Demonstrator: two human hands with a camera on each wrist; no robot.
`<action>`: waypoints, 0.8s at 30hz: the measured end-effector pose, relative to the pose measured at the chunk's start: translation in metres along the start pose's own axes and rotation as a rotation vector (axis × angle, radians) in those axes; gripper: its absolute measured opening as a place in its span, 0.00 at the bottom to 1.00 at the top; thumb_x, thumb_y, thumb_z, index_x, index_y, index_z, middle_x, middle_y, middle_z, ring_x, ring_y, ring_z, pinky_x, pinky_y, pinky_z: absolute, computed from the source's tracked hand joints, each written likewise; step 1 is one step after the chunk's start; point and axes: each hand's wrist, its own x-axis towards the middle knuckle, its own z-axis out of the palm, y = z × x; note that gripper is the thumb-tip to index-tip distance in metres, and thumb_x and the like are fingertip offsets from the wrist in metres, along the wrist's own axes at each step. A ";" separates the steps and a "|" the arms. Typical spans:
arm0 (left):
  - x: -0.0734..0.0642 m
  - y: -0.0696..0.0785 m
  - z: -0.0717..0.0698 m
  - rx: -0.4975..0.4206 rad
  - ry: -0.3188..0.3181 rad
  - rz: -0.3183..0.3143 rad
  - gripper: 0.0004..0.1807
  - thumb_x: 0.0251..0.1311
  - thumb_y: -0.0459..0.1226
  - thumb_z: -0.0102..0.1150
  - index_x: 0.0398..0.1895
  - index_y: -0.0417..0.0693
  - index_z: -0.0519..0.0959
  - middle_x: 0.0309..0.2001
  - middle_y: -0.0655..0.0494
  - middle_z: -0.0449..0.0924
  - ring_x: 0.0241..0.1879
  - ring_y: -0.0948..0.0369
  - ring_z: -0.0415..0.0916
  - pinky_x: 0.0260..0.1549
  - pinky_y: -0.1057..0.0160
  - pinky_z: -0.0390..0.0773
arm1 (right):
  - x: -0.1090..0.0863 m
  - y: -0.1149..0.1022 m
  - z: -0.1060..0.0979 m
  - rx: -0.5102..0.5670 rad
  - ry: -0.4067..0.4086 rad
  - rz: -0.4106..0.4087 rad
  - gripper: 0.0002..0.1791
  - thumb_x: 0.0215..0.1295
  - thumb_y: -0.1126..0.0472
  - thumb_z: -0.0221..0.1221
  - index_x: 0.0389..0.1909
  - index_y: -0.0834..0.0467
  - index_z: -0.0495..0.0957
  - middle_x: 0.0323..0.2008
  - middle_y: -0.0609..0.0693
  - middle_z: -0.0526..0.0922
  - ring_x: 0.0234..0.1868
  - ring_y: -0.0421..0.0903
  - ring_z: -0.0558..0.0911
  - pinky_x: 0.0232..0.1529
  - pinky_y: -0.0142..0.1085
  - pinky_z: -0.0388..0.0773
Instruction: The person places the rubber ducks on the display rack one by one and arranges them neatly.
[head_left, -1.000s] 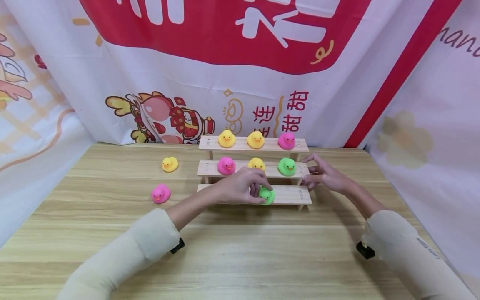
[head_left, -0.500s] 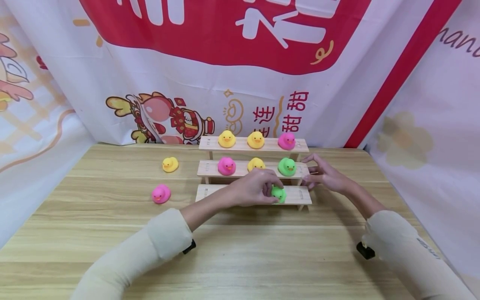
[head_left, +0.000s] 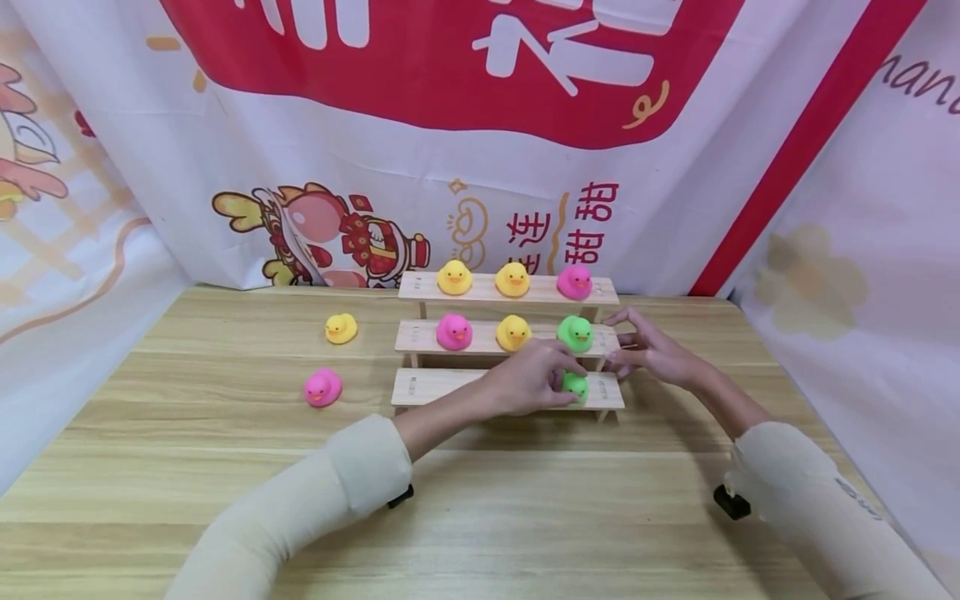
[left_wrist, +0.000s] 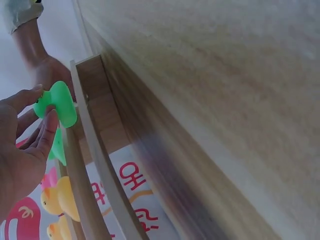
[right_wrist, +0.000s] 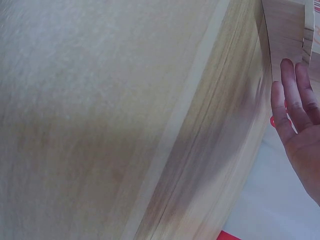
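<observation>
My left hand (head_left: 534, 377) pinches a green rubber duck (head_left: 576, 387) between thumb and fingers at the right part of the stand's lowest step (head_left: 431, 387). In the left wrist view the same green duck (left_wrist: 61, 104) is close to the step's edge; I cannot tell whether it touches. My right hand (head_left: 651, 348) is at the right end of the wooden three-step stand (head_left: 408, 337), by the middle step. Its fingers (right_wrist: 295, 100) look fairly straight in the right wrist view, and its thumb is hidden there.
On the top step sit two yellow ducks (head_left: 454, 278) and a pink one (head_left: 574, 282). The middle step bears pink (head_left: 454, 332), yellow (head_left: 513, 332) and green (head_left: 575, 333) ducks. A yellow duck (head_left: 341, 328) and a pink duck (head_left: 322, 388) lie on the table left of the stand.
My left hand has moved right along the lowest step with the green duck, uncovering the middle step's yellow duck. My right hand stays at the stand's right end.
</observation>
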 end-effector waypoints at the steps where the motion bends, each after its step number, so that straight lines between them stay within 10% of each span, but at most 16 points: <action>1: 0.001 0.000 0.001 -0.005 -0.001 -0.002 0.15 0.60 0.31 0.74 0.49 0.33 0.87 0.45 0.44 0.84 0.32 0.56 0.81 0.30 0.76 0.76 | 0.000 0.000 0.000 -0.001 -0.001 0.002 0.25 0.75 0.70 0.54 0.65 0.66 0.54 0.56 0.74 0.78 0.47 0.52 0.86 0.45 0.52 0.87; 24: 0.010 0.001 0.013 0.035 -0.012 -0.030 0.18 0.62 0.34 0.73 0.52 0.35 0.86 0.44 0.46 0.84 0.32 0.61 0.77 0.29 0.77 0.75 | 0.001 0.002 -0.002 0.013 -0.008 -0.003 0.25 0.74 0.72 0.54 0.65 0.67 0.54 0.53 0.72 0.80 0.47 0.53 0.86 0.45 0.52 0.87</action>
